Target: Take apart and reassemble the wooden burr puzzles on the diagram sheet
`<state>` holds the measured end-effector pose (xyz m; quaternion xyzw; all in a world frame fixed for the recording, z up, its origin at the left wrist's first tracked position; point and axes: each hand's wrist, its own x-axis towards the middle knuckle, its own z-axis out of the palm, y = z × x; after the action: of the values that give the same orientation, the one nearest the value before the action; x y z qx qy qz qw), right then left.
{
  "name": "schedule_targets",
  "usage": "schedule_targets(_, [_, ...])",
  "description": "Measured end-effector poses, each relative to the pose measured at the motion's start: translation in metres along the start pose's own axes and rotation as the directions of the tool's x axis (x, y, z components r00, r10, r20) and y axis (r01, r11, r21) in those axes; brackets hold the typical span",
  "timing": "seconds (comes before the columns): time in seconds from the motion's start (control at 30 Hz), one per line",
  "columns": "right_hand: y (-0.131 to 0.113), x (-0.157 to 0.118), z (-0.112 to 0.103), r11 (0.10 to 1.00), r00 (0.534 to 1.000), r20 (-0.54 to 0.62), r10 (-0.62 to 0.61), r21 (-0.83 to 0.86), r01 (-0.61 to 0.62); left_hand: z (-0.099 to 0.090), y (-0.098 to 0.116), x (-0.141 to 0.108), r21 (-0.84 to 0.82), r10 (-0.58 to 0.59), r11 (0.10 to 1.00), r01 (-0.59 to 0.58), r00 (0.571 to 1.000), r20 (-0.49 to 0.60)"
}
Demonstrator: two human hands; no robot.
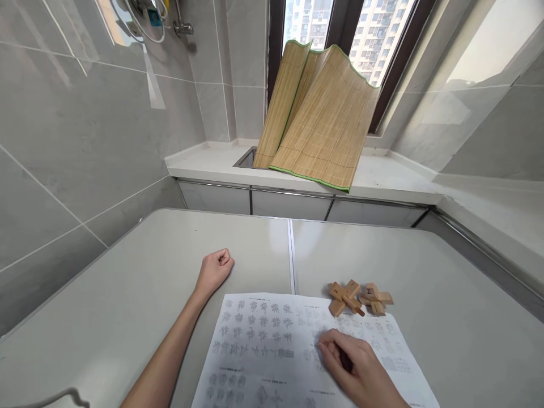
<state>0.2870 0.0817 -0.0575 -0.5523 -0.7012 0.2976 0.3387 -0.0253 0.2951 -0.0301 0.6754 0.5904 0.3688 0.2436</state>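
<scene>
1. Two wooden puzzles [345,297] lie side by side at the sheet's far right edge.
2. The printed sheet [250,364] lies flat on the table [127,294].
3. The right hand [360,362] is loosely curled above the sheet, nothing visible in it.
4. The left hand [215,271], a loose empty fist, rests left of the sheet.
5. Beyond, a bamboo mat [325,122] leans against the window.
</scene>
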Motion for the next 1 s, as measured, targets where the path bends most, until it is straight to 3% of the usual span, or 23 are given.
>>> schedule_targets(0.3, [0.001,0.000,-0.001,1.000,1.000,0.020,-0.012,-0.019,0.012,0.000,0.000,0.000,0.008,0.006,1.000,-0.006,1.000,-0.001])
schedule_targets(0.83, [-0.004,0.001,-0.003,1.000,0.999,-0.042,-0.001,-0.014,0.000,0.001,0.001,0.000,0.018,0.016,1.000,-0.016,1.000,-0.004])
schedule_targets(0.93, [-0.002,0.000,-0.012,1.000,0.984,-0.176,0.017,-0.002,-0.018,0.001,0.002,-0.001,0.020,0.016,1.000,-0.016,1.000,-0.004])
schedule_targets(1.0, [0.005,-0.002,-0.022,0.998,0.939,-0.343,0.027,-0.038,-0.043,0.001,0.003,-0.001,0.021,0.016,1.000,-0.016,1.000,-0.002])
